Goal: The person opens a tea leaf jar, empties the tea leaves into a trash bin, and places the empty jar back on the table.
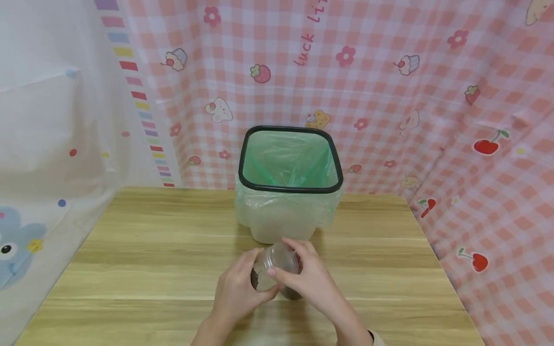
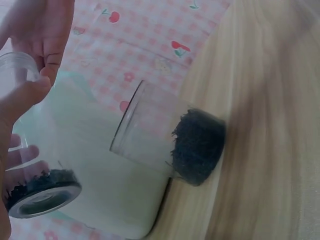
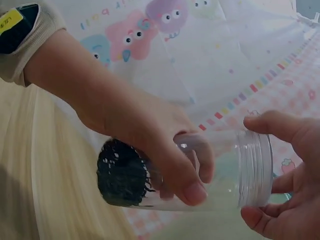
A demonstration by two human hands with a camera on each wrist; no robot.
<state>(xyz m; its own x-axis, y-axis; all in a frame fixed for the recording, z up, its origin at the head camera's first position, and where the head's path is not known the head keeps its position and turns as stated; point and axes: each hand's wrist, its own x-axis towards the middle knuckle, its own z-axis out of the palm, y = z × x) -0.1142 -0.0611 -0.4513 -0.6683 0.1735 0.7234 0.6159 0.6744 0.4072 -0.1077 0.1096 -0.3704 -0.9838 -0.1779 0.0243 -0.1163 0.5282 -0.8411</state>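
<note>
My left hand [image 1: 235,290] grips a clear jar [image 3: 222,170], tilted above the table, with dark shredded, leaf-like bits gathered at its base. My right hand [image 1: 315,283] spans its ribbed top end, thumb on one side and fingers on the other, as the right wrist view shows. Whether that ribbed end is a lid or the jar's own neck, I cannot tell. A second clear jar [image 2: 197,145] stands upright on the table, its lower half full of similar dark shreds. In the head view, its base shows below the hands and the rest is hidden.
Behind the hands stands a pale waste bin [image 1: 281,223], lined with a thin green bag under a black rim. The wood-grain table [image 1: 173,259] is backed by a pink checked cloth [image 1: 285,91], with a white printed cloth [image 1: 56,144] at the left.
</note>
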